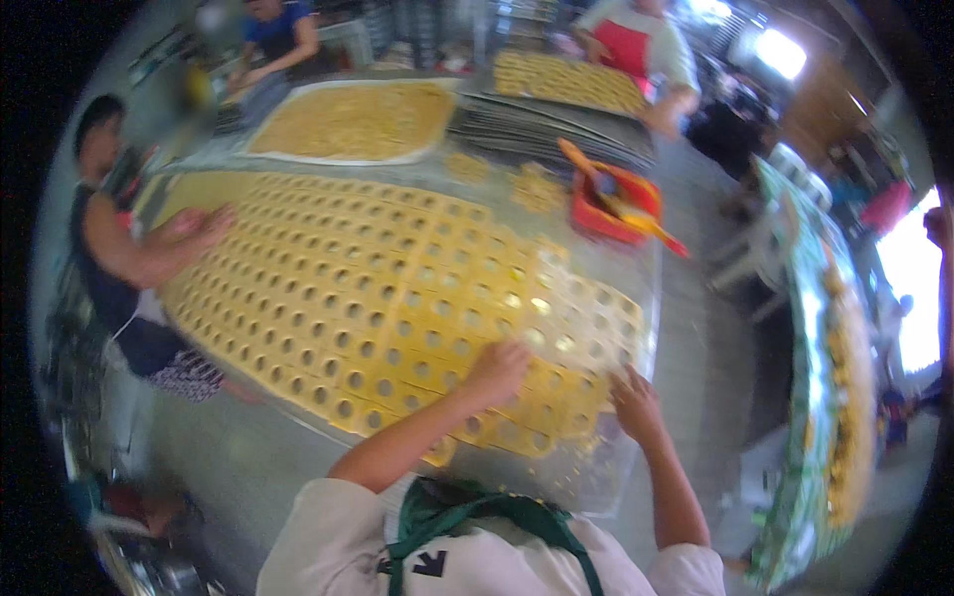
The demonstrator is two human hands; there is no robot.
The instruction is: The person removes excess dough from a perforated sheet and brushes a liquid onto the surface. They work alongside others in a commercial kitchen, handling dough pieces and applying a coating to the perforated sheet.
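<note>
A large yellow dough sheet (313, 276), scored into squares with a round hole in each, covers much of the metal worktable (522, 465). My left hand (501, 375) is on the sheet near its right end, fingers bent down to the dough; whether they pinch it is hidden. At the right edge of a paler dough piece (596, 328), my right hand (637, 406) has its fingertips at the corner. I cannot tell if they grip it. Crumbs (574, 454) lie on the table just left of that hand.
A red plastic container (615, 201) with orange-handled tools stands beyond the dough. Behind it are stacked dark metal trays (551, 127) and a dough-filled tray (566, 82). Another person's hands (201, 223) are over the sheet's left end. More people stand at the far side.
</note>
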